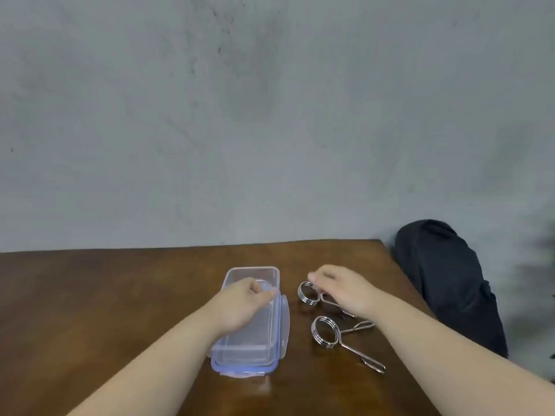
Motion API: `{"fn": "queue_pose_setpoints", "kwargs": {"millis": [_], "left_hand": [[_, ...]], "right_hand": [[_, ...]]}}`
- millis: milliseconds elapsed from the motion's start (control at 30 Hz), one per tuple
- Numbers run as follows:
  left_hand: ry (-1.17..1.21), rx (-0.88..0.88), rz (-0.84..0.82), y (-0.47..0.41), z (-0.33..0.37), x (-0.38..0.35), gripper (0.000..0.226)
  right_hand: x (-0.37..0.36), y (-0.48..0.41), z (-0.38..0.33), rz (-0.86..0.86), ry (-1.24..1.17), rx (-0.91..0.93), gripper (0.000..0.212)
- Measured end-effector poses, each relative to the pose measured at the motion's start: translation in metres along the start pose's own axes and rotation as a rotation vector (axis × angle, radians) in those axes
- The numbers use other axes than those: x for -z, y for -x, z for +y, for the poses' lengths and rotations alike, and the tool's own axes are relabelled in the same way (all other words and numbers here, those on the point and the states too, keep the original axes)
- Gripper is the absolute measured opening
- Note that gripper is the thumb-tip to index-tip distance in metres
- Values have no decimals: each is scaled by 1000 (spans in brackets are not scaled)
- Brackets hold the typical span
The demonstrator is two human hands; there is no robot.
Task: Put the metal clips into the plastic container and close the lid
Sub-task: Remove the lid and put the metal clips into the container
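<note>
A clear plastic container stands open on the brown table, resting on its blue-rimmed lid. My left hand lies over the container, fingers pinched at its right rim. Two metal clips with coiled rings lie to the right. The far clip has its handles hidden under my right hand, which curves over them with the thumb held apart above the coil. The near clip lies free on the table, its handles pointing right and toward me. The container looks empty where it shows.
The wooden table ends at a right edge close to the clips. A black bag sits beyond that edge against the grey wall.
</note>
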State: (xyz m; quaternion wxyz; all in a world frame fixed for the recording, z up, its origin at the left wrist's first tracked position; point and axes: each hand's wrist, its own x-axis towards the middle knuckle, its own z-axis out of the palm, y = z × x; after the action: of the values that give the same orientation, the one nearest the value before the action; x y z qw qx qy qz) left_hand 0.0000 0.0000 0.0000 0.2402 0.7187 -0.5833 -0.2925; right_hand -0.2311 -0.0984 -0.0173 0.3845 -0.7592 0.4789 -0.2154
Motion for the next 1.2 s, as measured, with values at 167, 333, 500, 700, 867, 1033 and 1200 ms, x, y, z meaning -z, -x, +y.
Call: {"fn": "queue_pose_setpoints", "kwargs": {"millis": [167, 333, 500, 700, 867, 1033, 1200], "left_hand": [[-418, -7, 111, 25, -4, -37, 67], [-676, -101, 154, 40, -1, -56, 49], [-891, -166, 87, 50, -6, -59, 49], [-804, -293, 119, 62, -30, -48, 56], [-452, -290, 380, 66, -60, -43, 65], [-137, 16, 535, 74, -82, -56, 128], [132, 216, 518, 77, -97, -70, 160]], "right_hand": [[-30, 18, 19, -50, 568, -20, 78], [-47, 26, 27, -33, 793, -25, 62], [-50, 29, 31, -47, 795, -41, 57], [-49, 31, 42, 0, 706, -65, 52], [-35, 28, 28, 76, 440, -27, 43], [-24, 18, -35, 97, 340, 195, 54], [-44, -11, -92, -103, 550, 431, 59]]}}
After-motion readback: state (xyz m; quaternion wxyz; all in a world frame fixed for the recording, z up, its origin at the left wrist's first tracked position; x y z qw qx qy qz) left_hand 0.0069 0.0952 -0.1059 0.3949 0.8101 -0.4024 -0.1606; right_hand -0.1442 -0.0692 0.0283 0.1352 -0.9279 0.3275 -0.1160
